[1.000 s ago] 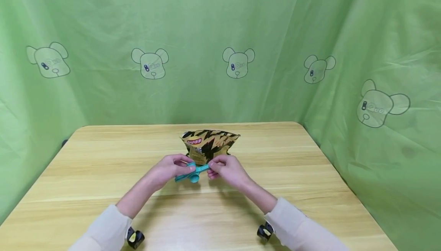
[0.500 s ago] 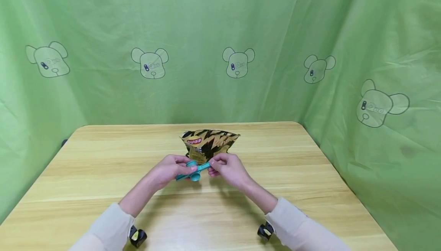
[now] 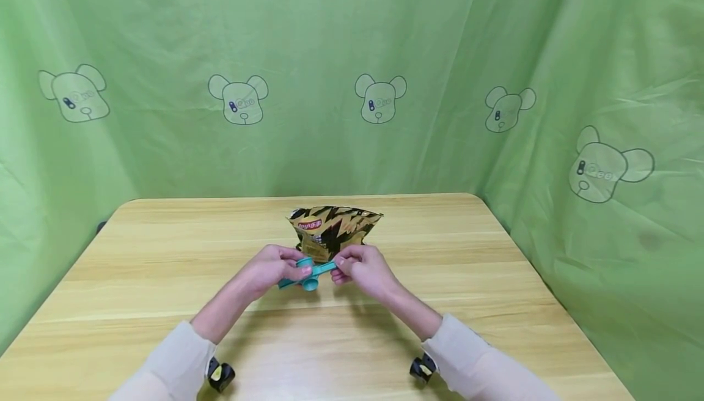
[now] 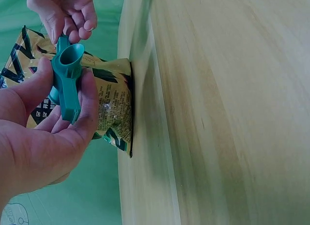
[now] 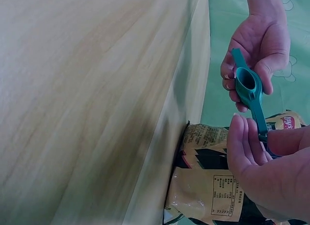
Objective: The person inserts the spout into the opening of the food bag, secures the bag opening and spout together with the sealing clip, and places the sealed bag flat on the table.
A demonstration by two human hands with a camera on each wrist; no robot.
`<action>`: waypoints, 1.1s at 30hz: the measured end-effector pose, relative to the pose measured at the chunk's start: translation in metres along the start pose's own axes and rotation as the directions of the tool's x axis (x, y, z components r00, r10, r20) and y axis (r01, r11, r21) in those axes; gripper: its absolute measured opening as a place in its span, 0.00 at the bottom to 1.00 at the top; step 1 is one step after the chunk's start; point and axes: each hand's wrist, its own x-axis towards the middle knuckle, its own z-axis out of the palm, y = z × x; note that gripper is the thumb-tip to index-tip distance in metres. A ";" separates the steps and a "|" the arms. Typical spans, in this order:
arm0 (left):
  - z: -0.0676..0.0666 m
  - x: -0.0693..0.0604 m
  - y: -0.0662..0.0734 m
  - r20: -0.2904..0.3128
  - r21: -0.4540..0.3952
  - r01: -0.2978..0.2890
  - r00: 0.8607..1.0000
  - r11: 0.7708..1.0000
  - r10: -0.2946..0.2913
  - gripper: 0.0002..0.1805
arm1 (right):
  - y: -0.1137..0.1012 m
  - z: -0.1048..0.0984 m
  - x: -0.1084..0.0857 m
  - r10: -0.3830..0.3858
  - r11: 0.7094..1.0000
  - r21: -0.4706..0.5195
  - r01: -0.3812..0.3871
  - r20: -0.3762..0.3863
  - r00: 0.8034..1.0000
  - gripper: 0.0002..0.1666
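Note:
A teal plastic bag clip with a round pouring spout (image 3: 323, 268) is held between my two hands, just in front of a gold and black Lay's chip bag (image 3: 337, 230). My left hand (image 3: 269, 269) grips the clip around its middle, thumb on one side and fingers on the other. At the clip's far end, my right hand (image 3: 364, 269) pinches the narrow tip between thumb and fingers. From the left wrist view, the spout's open cup (image 4: 72, 54) shows above the left thumb. The chip bag stands upright behind, its lower front partly hidden by the hands.
The wooden table (image 3: 467, 303) extends around the bag on all sides. A green curtain (image 3: 308, 150) with bear-face drawings hangs behind it and along the sides. Small black wrist cameras show under both sleeves.
Both hands have stayed almost in place with the clip between them, shifting only slightly. The chip bag has not visibly moved.

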 end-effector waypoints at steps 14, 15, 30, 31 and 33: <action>0.001 0.001 0.000 0.023 0.012 -0.027 0.999 1.000 0.027 0.20 | 0.002 -0.007 -0.002 0.040 0.999 0.030 -0.042 0.056 0.998 0.13; 0.001 0.001 0.000 0.028 0.014 -0.032 0.999 0.999 0.031 0.19 | 0.002 -0.007 -0.002 0.043 0.999 0.029 -0.044 0.058 0.997 0.13; 0.003 0.000 -0.002 0.030 0.003 -0.054 0.998 0.999 0.054 0.22 | 0.002 -0.004 -0.006 0.036 0.998 0.041 -0.037 0.036 0.999 0.11; 0.003 -0.001 -0.002 0.028 0.002 -0.055 0.998 0.998 0.055 0.22 | 0.002 -0.004 -0.006 0.034 0.998 0.044 -0.035 0.031 0.999 0.11; 0.003 0.000 -0.002 0.025 -0.003 -0.051 0.998 0.999 0.052 0.23 | 0.002 -0.003 -0.005 0.032 0.999 0.043 -0.033 0.020 0.999 0.11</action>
